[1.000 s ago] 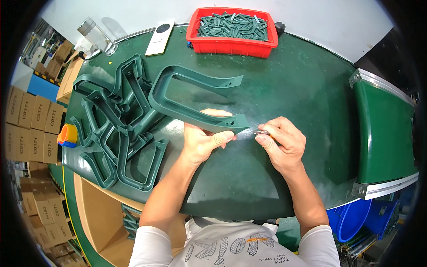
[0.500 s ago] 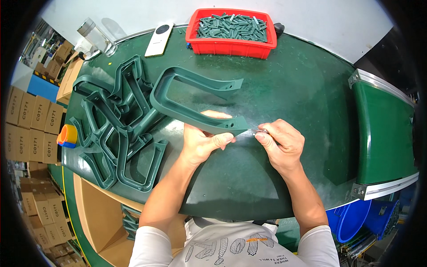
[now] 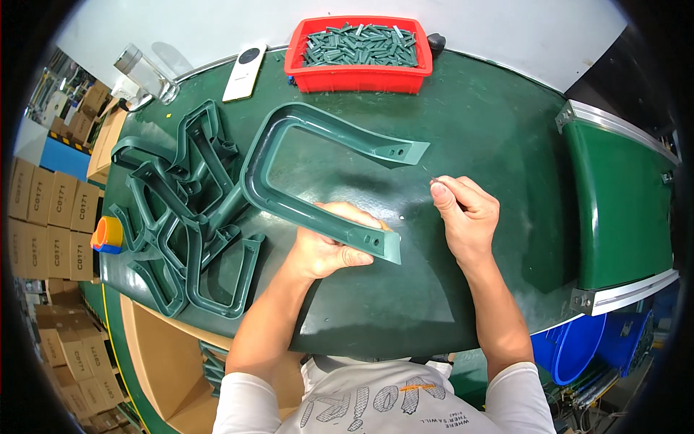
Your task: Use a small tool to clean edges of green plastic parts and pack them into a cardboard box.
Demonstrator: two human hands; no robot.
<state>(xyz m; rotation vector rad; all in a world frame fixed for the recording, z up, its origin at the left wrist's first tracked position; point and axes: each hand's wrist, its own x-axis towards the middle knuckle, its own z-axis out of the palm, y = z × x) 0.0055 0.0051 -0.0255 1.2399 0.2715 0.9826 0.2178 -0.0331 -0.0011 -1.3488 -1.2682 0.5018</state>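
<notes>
My left hand (image 3: 329, 249) grips the lower arm of a green U-shaped plastic bracket (image 3: 271, 119), thumb on its near side. The bracket is tilted, its rounded bend to the left and both flat, holed ends to the right. My right hand (image 3: 468, 213) pinches a thin, pointed metal tool (image 3: 431, 176); most of it is hidden by the fingers. The tool's tip is close to the bracket's upper end, apparently just apart from it. On the left lies a tangled pile of similar green brackets (image 3: 155, 184), partly behind the held one.
A red bin (image 3: 354, 81) of small green pieces stands at the back, near a white phone (image 3: 244, 74) and a glass bottle (image 3: 148, 76). Tape rolls (image 3: 108, 233) sit at the left edge. A green conveyor (image 3: 625, 206) is at right, blue bins (image 3: 571, 351) below.
The bracket has turned in my left hand, its lower end dropping nearer to me. My right hand has moved the tool from the lower end up toward the upper end.
</notes>
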